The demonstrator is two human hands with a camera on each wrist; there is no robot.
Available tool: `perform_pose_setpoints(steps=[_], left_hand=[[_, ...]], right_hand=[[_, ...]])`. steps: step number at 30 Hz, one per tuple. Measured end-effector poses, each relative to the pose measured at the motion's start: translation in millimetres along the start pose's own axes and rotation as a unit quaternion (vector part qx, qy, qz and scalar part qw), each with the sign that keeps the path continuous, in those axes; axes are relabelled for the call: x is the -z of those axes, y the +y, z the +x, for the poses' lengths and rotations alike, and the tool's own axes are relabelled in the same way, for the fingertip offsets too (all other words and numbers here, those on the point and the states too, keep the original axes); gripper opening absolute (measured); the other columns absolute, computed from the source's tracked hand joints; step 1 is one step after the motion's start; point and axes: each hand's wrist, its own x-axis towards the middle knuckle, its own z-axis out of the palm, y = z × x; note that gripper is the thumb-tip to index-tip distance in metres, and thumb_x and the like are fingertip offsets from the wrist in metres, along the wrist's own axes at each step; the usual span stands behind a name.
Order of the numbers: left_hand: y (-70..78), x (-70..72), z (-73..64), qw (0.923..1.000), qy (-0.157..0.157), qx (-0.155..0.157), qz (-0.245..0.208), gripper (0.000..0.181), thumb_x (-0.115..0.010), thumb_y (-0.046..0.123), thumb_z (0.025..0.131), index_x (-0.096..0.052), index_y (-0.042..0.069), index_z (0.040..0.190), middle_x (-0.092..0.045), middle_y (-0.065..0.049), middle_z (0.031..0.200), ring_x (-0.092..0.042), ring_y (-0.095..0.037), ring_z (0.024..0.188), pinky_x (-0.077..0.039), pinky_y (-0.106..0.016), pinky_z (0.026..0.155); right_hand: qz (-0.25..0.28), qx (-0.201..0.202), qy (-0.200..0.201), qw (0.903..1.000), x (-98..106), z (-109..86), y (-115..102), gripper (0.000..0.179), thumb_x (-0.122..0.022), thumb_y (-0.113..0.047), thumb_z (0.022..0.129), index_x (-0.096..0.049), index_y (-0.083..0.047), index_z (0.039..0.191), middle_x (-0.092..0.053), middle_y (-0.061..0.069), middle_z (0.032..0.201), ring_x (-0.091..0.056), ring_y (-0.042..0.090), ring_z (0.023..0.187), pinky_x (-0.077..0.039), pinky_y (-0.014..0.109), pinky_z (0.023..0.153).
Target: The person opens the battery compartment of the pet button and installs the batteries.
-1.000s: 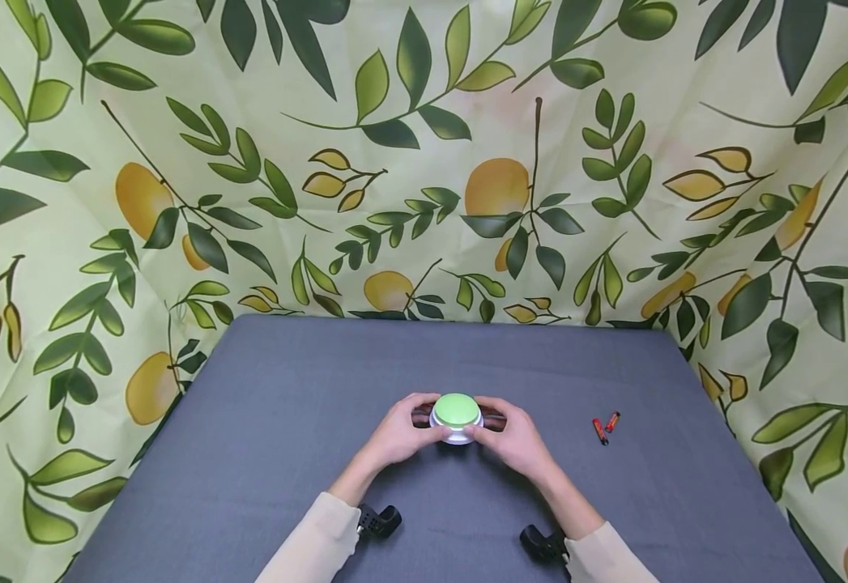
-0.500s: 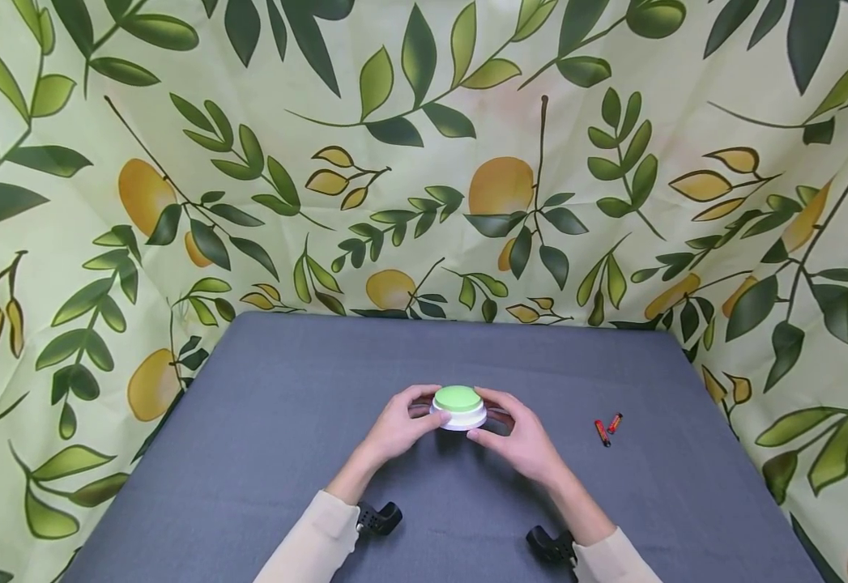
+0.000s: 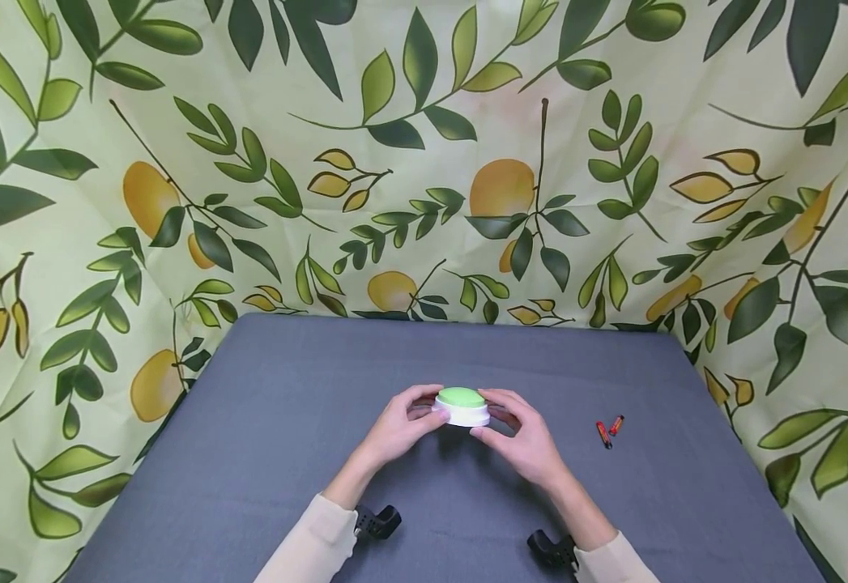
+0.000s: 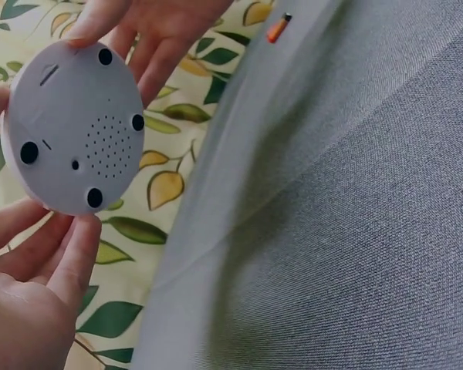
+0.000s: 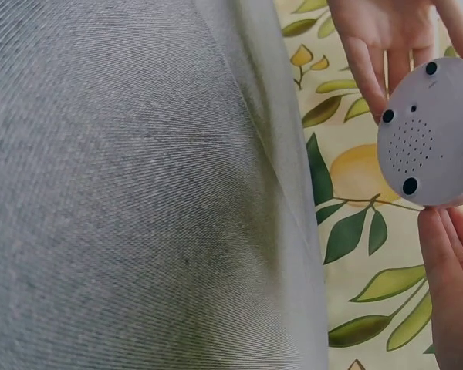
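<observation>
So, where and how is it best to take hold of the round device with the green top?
I would hold the round device by its white rim, coming from both sides, where the left hand and right hand touch it now. The circular rim offers opposite edges to pinch, and seems safer than the domed green top above or the underside with its black feet below.

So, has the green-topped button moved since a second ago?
Yes: the green-topped button has moved up in the head view, judged against the red batteries on the table.
</observation>
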Motion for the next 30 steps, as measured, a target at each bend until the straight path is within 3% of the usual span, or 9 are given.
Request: perform_pose_setpoints(steps=[6, 15, 25, 30], left_hand=[[3.7, 0.4, 0.0, 0.9995, -0.004, -0.025, -0.018, 0.052, -0.074, 0.009, 0.094, -0.054, -0.004, 0.14, -0.057, -0.02, 0.136, -0.059, -0.032, 0.122, -0.05, -0.042, 0.105], [3.4, 0.6, -2.2, 0.9989, 0.008, -0.041, -0.02, 0.046, -0.072, 0.007, 0.095, -0.058, -0.001, 0.138, -0.059, -0.018, 0.134, -0.058, -0.032, 0.122, -0.051, -0.036, 0.103], [4.6, -0.5, -0.8, 0.9978, 0.002, -0.058, -0.032, 0.047, -0.073, 0.005, 0.094, -0.058, -0.002, 0.138, -0.061, -0.02, 0.13, -0.06, -0.033, 0.12, -0.054, -0.035, 0.099], [3.7, -1.4, -1.3, 0.9973, -0.002, -0.068, -0.026, 0.046, -0.071, 0.004, 0.095, -0.057, -0.003, 0.138, -0.061, -0.021, 0.129, -0.059, -0.033, 0.119, -0.054, -0.039, 0.099]], right_hand=[[0.034, -0.005, 0.009, 0.9994, 4.9, 2.6, -2.1, 0.048, -0.08, -0.001, 0.086, -0.065, 0.001, 0.131, -0.062, 0.019, 0.127, -0.063, 0.013, 0.113, -0.052, 0.029, 0.1], [0.042, -0.049, 0.015, 0.9978, 6.7, 4.1, -8.3, 0.041, -0.075, -0.006, 0.092, -0.065, 0.002, 0.13, -0.066, 0.019, 0.123, -0.064, 0.012, 0.107, -0.056, 0.021, 0.09], [0.009, -0.099, 0.033, 0.9945, 6.4, 7.3, -12.7, 0.032, -0.075, -0.014, 0.094, -0.071, 0.0, 0.122, -0.072, 0.013, 0.113, -0.067, 0.014, 0.1, -0.056, 0.022, 0.085], [0.02, -0.109, 0.022, 0.9936, 6.9, 8.9, -12.6, 0.03, -0.073, -0.014, 0.095, -0.071, 0.003, 0.12, -0.072, 0.016, 0.109, -0.068, 0.013, 0.093, -0.062, 0.037, 0.08]])
